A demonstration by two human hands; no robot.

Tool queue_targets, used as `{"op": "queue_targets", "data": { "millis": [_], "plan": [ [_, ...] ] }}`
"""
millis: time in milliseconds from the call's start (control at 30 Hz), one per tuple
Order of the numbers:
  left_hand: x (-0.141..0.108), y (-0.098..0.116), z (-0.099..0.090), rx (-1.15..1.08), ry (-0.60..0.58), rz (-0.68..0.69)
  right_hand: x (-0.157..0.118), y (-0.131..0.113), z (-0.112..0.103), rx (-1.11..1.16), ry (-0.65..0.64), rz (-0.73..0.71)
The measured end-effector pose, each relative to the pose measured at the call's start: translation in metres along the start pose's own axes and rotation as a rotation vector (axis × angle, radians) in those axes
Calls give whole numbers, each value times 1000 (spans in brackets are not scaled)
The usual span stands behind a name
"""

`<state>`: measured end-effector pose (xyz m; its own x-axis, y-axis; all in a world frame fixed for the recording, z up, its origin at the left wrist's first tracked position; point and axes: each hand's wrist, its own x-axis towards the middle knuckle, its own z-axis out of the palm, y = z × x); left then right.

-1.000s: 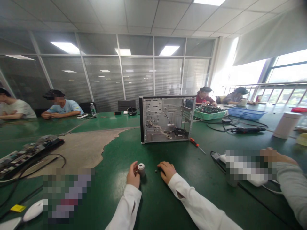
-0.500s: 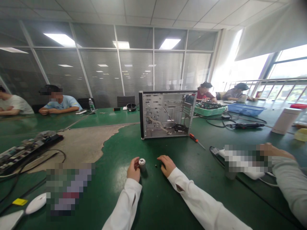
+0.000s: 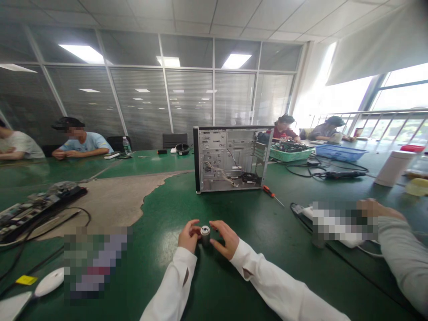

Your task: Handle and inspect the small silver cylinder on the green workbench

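A short silver-grey metal cylinder (image 3: 205,238) stands upright on the green table, its pale top face marked with dark holes. My left hand (image 3: 189,235) is just to its left, fingers curved and apart, the fingertips at the cylinder's side; whether they touch it is hard to tell. On the other side is my right hand (image 3: 226,238), its thumb and fingers spread toward the cylinder with nothing visible in them. Beyond both hands an opened computer case (image 3: 232,160) stands upright, with loose cables and a black fan inside.
An orange-handled screwdriver (image 3: 269,192) lies right of the case. A green basket (image 3: 290,154) and a blue basket (image 3: 341,153) stand farther back. At right, another person's grey sleeve (image 3: 397,249) reaches over a white device. Electronics (image 3: 43,207) and cables lie at left.
The cylinder has shifted right, away from my left palm. My right hand has moved left, closer to it. A tiny dark piece that lay between them is out of sight.
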<state>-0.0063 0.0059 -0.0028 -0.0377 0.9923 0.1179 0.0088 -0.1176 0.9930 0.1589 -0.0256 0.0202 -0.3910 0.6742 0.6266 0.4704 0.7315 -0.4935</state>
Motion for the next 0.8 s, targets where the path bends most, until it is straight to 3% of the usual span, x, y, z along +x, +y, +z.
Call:
{"op": "queue_targets", "data": {
  "millis": [233, 433, 600, 700, 800],
  "plan": [
    [-11, 15, 6, -2, -133, -30, -4, -30, -11, 6, -81, -17],
    [-6, 8, 4, -37, -107, -13, -35, -36, -35, -17, -39, 37],
    [-1, 2, 4, -61, -80, -10, -88, -17, -77, -224, 103, 129],
    [2, -2, 6, -60, -28, -12, -127, 4, -113, -465, 177, 274],
    [4, -3, 7, -59, -16, -15, -165, 29, -147, -666, 356, 435]
  ]
}}
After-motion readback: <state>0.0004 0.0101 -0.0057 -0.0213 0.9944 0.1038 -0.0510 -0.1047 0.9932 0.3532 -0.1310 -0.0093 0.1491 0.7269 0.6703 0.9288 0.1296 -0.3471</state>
